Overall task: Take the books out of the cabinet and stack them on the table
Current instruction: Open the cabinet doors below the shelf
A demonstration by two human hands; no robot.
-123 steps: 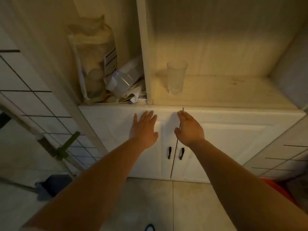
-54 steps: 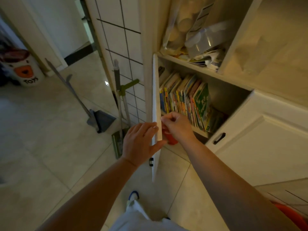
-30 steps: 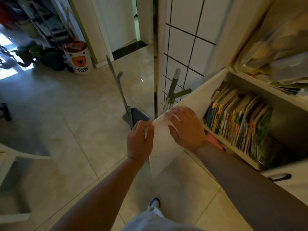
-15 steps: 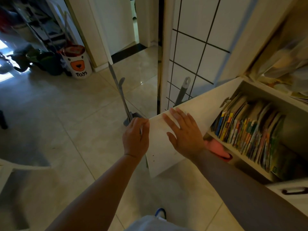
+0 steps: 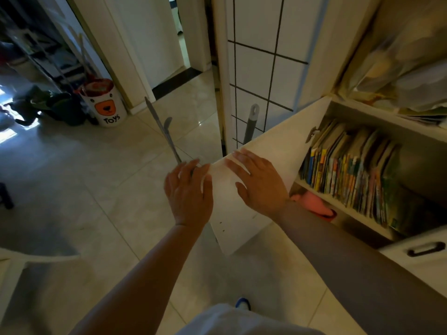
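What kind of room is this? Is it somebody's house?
Most likely a home: a white "Toys" bucket stands on the tiled floor, colourful books fill an open cabinet, and a doorway leads to another room.

My left hand [image 5: 189, 194] and right hand [image 5: 260, 182] reach forward side by side, fingers straight, arms extended.

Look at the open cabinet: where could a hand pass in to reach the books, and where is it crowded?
Free: the gap over the books, under the shelf above; also the dark space right of the row, though dim. Crowded: the books stand packed spine to spine. Left of them the open door borders the way in, with the left hand at its edge and the right hand flat on it.
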